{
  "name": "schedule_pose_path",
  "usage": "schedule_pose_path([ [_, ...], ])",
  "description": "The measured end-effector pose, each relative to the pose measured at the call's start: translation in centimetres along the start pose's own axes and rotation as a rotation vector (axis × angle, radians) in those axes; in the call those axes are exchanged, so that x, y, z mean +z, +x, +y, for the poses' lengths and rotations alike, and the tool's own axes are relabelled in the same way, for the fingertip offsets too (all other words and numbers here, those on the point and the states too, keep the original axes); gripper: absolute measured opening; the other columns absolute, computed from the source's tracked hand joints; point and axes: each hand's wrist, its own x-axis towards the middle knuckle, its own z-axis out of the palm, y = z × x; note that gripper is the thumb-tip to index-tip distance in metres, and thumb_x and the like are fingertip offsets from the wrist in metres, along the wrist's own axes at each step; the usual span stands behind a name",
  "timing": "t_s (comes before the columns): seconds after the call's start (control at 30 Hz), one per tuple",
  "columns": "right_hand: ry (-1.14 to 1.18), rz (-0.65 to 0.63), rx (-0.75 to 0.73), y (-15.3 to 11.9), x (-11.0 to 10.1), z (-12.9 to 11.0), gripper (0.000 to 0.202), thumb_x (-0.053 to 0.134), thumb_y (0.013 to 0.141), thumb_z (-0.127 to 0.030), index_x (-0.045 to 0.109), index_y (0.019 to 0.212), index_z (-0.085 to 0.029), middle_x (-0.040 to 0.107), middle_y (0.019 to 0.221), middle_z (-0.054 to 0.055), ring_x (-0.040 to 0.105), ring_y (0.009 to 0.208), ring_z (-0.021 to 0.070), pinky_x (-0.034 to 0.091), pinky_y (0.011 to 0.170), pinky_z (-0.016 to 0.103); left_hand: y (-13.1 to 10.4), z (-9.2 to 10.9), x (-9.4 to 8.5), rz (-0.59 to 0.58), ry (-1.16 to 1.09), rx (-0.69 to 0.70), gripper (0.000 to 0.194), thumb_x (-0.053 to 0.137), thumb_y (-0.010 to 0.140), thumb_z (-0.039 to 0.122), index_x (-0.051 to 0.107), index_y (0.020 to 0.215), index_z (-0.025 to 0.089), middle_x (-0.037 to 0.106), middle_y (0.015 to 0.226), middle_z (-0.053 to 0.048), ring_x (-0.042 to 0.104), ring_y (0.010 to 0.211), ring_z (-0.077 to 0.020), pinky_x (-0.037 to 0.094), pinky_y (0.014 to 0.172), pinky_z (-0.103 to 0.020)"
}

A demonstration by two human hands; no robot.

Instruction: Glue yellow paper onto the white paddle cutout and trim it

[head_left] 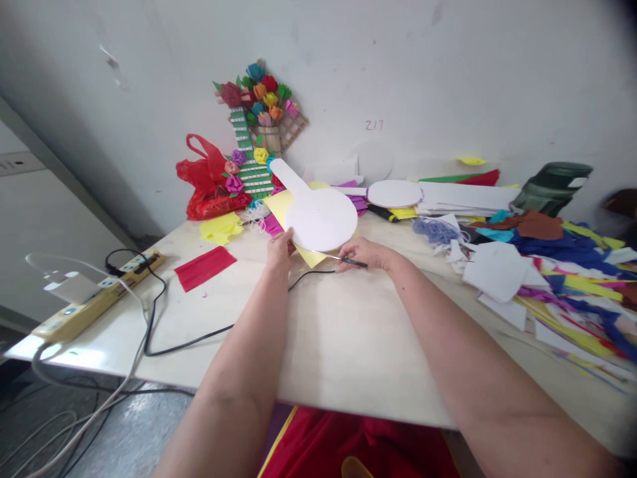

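Observation:
A white paddle-shaped card (pixel 321 216), round with a straight handle, lies tilted over a sheet of yellow paper (pixel 312 257). My left hand (pixel 281 247) is closed on the lower left edge of the card and the yellow paper. In my right hand (pixel 361 252) is a thin tool, seemingly scissors (pixel 352 262) seen edge-on, with a dark handle. Their silver front part points left along the card's lower edge, at the yellow paper. How far the blades are parted cannot be made out.
A power strip (pixel 99 295) with cables is at the left. Red paper (pixel 205 268) and a red bag (pixel 206 179) lie beyond. Paper flowers (pixel 269 93) lean on the wall. Another white paddle shape (pixel 395 194), paper scraps (pixel 572 265) and a dark bottle (pixel 552 189) are right.

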Motion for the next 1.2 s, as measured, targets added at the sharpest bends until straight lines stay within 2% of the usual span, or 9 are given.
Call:
schedule_pose_path([
  [0.13,-0.011,-0.011,0.023,-0.3,0.1,-0.7,0.042,0.072,0.047,-0.045,0.065,0.074,-0.013,0.051,0.051,-0.003,0.037,0.041,0.0048,0.030,0.038,0.019,-0.2,-0.1,0.1,-0.028,-0.006,0.012,0.017,0.068,0.061,0.024,0.059,0.069,0.011,0.061,0.059,-0.004,0.059,0.054,-0.0142,0.048,0.054,-0.026],
  [0.33,-0.007,-0.026,0.051,-0.4,0.2,-0.8,0.045,0.072,0.048,-0.047,0.065,0.077,-0.013,0.054,0.052,-0.001,0.039,0.042,0.0056,0.030,0.037,0.019,-0.2,-0.2,0.2,-0.052,-0.020,-0.006,0.017,0.068,0.062,0.023,0.059,0.069,0.010,0.062,0.060,-0.005,0.059,0.054,-0.0154,0.049,0.058,-0.029],
  [0.77,-0.009,0.007,-0.001,0.0,0.1,-0.2,0.043,0.074,0.044,-0.045,0.067,0.072,-0.014,0.053,0.055,-0.002,0.041,0.048,0.0065,0.033,0.046,0.021,-0.1,-0.2,0.2,-0.051,-0.002,-0.009,0.016,0.067,0.062,0.023,0.059,0.068,0.011,0.062,0.060,-0.005,0.059,0.052,-0.0140,0.048,0.054,-0.026],
  [1.0,-0.018,-0.021,0.074,-0.4,0.2,-1.4,0.042,0.073,0.046,-0.045,0.066,0.073,-0.013,0.046,0.044,-0.004,0.037,0.041,0.0062,0.030,0.039,0.020,-0.2,-0.1,0.2,-0.074,-0.018,-0.003,0.017,0.068,0.061,0.023,0.057,0.065,0.011,0.061,0.060,-0.005,0.058,0.053,-0.0138,0.048,0.055,-0.027],
  [1.2,-0.038,0.004,0.133,-0.5,0.1,-1.8,0.039,0.074,0.047,-0.042,0.066,0.071,-0.013,0.048,0.044,-0.004,0.038,0.040,0.0051,0.031,0.037,0.018,-0.5,0.2,0.3,-0.110,-0.028,0.004,0.019,0.070,0.061,0.024,0.055,0.065,0.012,0.060,0.058,-0.002,0.057,0.052,-0.0122,0.048,0.053,-0.024],
])
